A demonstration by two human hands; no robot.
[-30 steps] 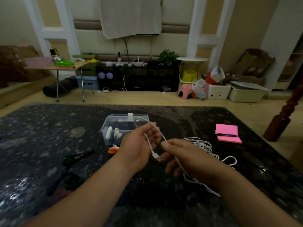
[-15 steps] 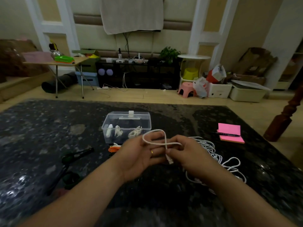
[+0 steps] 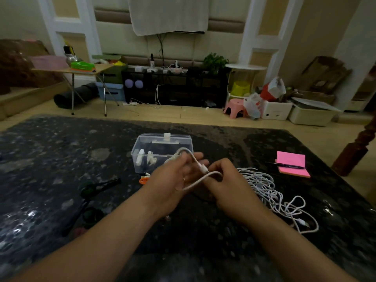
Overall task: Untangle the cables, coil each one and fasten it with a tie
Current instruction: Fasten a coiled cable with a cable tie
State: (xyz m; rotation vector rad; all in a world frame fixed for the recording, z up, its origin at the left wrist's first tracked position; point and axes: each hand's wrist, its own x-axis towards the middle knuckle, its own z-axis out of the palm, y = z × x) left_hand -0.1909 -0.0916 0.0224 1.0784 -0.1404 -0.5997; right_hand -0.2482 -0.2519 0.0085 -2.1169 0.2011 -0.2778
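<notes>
A white cable (image 3: pixel 200 180) loops over my left hand (image 3: pixel 173 180), which holds it above the dark marble table (image 3: pixel 50 159), with its plug near the fingertips. My right hand (image 3: pixel 230 186) pinches the same cable just right of the left hand. The rest of the white cables lie in a tangled heap (image 3: pixel 270 192) on the table to the right, with one plug end (image 3: pixel 303 222) lying loose. A clear plastic box (image 3: pixel 162 147) holding small white items stands just behind my hands.
A pink sticky-note pad (image 3: pixel 293 167) with a black pen (image 3: pixel 284 164) lies at the right. Black-and-green scissors-like tools (image 3: pixel 95 188) lie at the left. A small orange item (image 3: pixel 143 180) sits by the box. A wooden post (image 3: pixel 358 147) stands beyond the table's right edge.
The cable loop has been wound further around my left hand. My right hand has moved slightly right along the cable, and the plug end now lies against the left fingers.
</notes>
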